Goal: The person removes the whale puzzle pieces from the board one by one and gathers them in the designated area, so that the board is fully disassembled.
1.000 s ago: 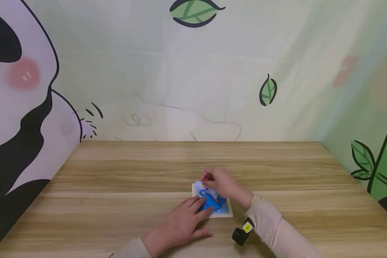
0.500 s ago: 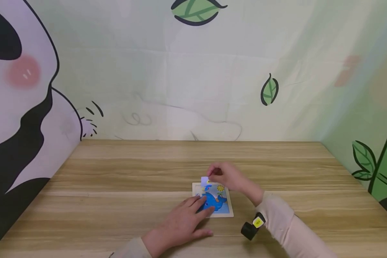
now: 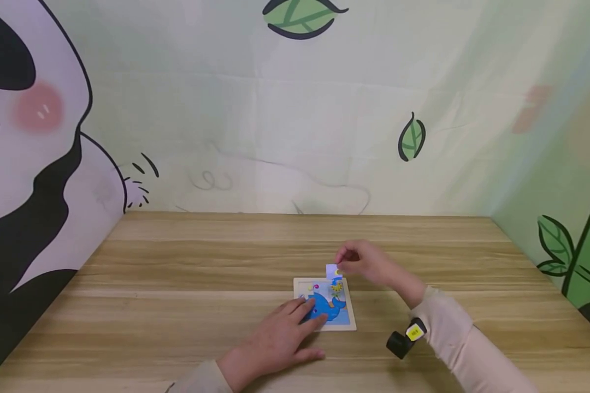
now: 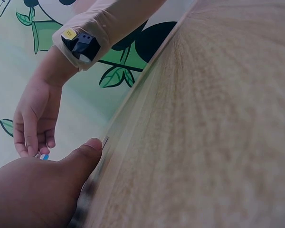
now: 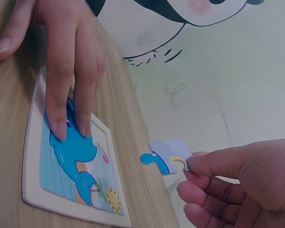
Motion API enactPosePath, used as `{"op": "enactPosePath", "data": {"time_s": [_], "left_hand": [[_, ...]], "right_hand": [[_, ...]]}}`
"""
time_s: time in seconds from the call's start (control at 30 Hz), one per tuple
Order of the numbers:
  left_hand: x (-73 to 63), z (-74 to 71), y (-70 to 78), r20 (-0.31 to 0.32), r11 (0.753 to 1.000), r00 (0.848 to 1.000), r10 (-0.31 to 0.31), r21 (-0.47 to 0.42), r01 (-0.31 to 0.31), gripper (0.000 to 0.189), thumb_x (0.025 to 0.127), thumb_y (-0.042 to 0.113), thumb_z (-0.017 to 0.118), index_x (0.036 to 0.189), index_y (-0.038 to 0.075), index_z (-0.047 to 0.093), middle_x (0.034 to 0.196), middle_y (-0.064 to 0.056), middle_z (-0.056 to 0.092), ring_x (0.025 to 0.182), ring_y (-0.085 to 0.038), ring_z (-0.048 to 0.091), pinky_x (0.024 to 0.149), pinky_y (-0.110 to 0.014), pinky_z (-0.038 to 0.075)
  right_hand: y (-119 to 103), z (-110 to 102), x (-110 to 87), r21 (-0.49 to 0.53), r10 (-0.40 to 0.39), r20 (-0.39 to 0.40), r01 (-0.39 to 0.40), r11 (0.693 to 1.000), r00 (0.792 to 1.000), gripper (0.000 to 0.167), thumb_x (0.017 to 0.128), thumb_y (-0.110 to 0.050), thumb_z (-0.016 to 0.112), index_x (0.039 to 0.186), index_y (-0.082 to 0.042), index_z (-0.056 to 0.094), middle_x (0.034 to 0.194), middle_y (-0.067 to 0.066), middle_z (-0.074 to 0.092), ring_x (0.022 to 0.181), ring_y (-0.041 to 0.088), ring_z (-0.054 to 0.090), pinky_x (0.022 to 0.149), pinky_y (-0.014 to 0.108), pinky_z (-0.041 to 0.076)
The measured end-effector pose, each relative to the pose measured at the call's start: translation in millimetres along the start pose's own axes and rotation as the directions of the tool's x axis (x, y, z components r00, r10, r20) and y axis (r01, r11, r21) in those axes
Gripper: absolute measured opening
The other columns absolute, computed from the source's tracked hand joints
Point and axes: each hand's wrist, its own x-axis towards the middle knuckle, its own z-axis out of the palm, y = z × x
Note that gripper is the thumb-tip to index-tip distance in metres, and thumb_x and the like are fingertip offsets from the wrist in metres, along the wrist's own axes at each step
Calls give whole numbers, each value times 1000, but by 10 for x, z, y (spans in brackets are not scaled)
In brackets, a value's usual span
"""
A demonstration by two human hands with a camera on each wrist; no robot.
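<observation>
A small framed jigsaw puzzle (image 3: 343, 315) with a blue whale, a sun and a palm lies on the wooden table. My left hand (image 3: 277, 335) rests on it, its straight fingers (image 5: 60, 109) pressing on the whale; in the head view they cover the puzzle's left side. My right hand (image 3: 367, 263) pinches a puzzle piece (image 5: 167, 151) between thumb and index finger. The piece is pale lilac with a blue knob and a yellow curve. In the head view it overlaps the puzzle's far edge near the sun.
The wooden table (image 3: 177, 256) runs back to a printed wall cloth (image 3: 216, 109) with leaves and a panda. A black wrist camera (image 3: 399, 344) is strapped to the right wrist, low over the table.
My right hand has carried the puzzle piece from the puzzle's upper left up and rightward to its far edge, uncovering the sun. My left hand has stayed in place.
</observation>
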Motion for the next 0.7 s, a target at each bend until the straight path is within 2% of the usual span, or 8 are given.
{"op": "enactPosePath", "data": {"time_s": [0.23, 0.43, 0.7], "left_hand": [[3, -2, -3, 16, 1000, 1000, -8, -1, 8, 64, 93, 65, 38, 144, 27, 45, 150, -9, 43, 137, -30, 42, 111, -44, 39], [-1, 19, -4, 2, 1000, 1000, -5, -6, 5, 64, 93, 65, 37, 144, 27, 45, 150, -9, 43, 138, -30, 42, 112, -43, 37], [-11, 31, -11, -11, 1000, 1000, -5, -4, 5, 64, 93, 65, 38, 143, 26, 46, 149, -9, 44, 137, -30, 43, 113, -42, 37]], "right_hand": [[70, -70, -73, -34, 14, -3, -14, 999, 1000, 5, 89, -3, 63, 93, 0, 63, 84, 10, 64, 74, 13, 51, 64, 19, 46], [160, -162, -137, -30, 19, 1, -19, 999, 1000, 5, 88, -2, 64, 92, 2, 63, 81, 10, 62, 71, 13, 49, 60, 19, 43], [294, -278, -205, -38, 93, 20, -92, 995, 995, 5, 89, -3, 62, 92, 0, 63, 81, 7, 61, 72, 15, 49, 61, 20, 44]]}}
